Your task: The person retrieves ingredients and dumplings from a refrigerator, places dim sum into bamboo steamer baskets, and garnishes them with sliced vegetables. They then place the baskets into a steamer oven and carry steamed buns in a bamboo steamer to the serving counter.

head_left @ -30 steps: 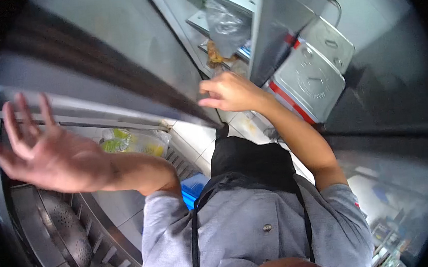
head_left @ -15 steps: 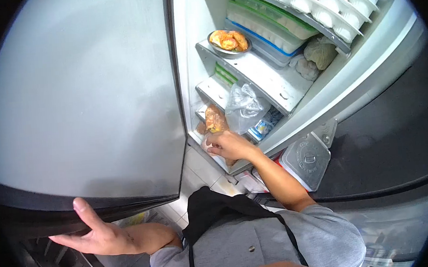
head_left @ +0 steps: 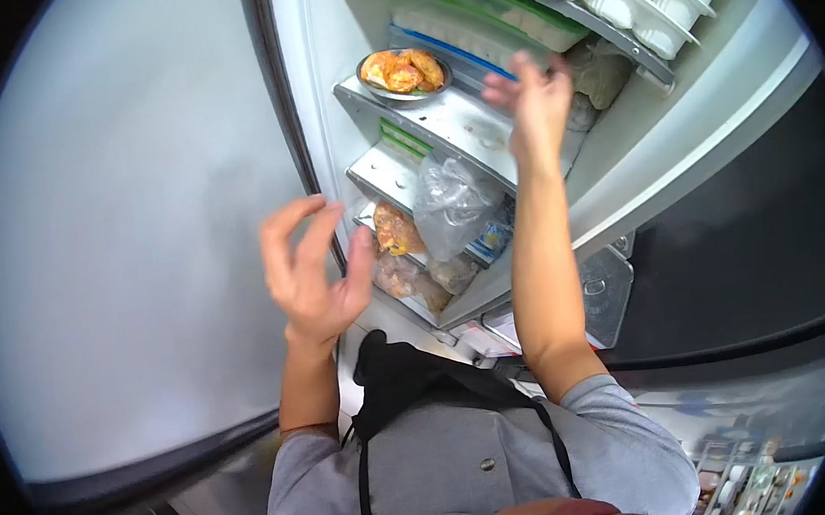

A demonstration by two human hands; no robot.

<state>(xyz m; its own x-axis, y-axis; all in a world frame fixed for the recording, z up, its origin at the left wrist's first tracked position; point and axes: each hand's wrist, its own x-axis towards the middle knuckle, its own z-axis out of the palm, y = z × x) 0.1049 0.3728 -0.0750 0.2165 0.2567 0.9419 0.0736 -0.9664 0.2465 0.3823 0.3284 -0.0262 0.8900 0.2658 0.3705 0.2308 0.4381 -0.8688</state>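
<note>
My left hand [head_left: 318, 274] is raised beside the edge of the fridge door [head_left: 143, 228], fingers curved and apart, holding nothing. Higher up, my right hand [head_left: 536, 105] reaches over a fridge shelf [head_left: 456, 125], its fingers slightly blurred, apart and with nothing visible in them. Behind it is a clear container with a blue rim [head_left: 460, 51], partly covered by the hand. To its left, a metal bowl [head_left: 406, 95] of orange-coated pieces of food [head_left: 406, 70] stands on that shelf. Greenish wrapped bundles [head_left: 603, 81] lie right of the hand.
Stacked trays of white rounded items [head_left: 605, 5] project from the top shelf. A green-lidded container [head_left: 500, 7] sits beneath. Lower down are a clear plastic bag [head_left: 457, 207], an orange bagged food [head_left: 394, 228] and pinkish bagged food [head_left: 409, 282]. A metal tin [head_left: 611, 291] stands outside the fridge.
My right hand has left the bagged food at the bottom and risen to the upper shelf. My left hand has moved up and right from the door's lower edge. The view has shifted slightly.
</note>
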